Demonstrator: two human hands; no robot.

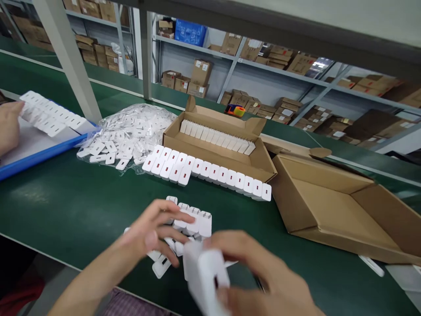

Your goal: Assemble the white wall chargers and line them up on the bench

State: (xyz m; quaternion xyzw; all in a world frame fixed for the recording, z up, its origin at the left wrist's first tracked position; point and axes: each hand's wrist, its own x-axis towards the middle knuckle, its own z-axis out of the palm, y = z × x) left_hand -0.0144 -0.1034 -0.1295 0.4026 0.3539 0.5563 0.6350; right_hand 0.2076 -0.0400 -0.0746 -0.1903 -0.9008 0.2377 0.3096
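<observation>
My right hand [263,272] grips a white USB charger [207,276] close to the camera, its slotted end facing right; it is blurred. My left hand [154,232] reaches over the bench with its fingers apart, just left of that charger. Under and behind its fingers lie several white chargers with plug prongs [200,221]. Loose white cover pieces [161,266] with slots lie below them, partly hidden by the hand. Farther back, white chargers with red ports [176,169] stand in a double row, which continues to the right as a single row [230,177].
A clear bag of white covers [128,136] lies at the back left. One open cardboard box [217,149] holds a row of chargers; another open box [342,210] stands right. Another person's hand [9,127] holds chargers over a blue-edged tray [42,153]. A metal post [66,57] rises behind.
</observation>
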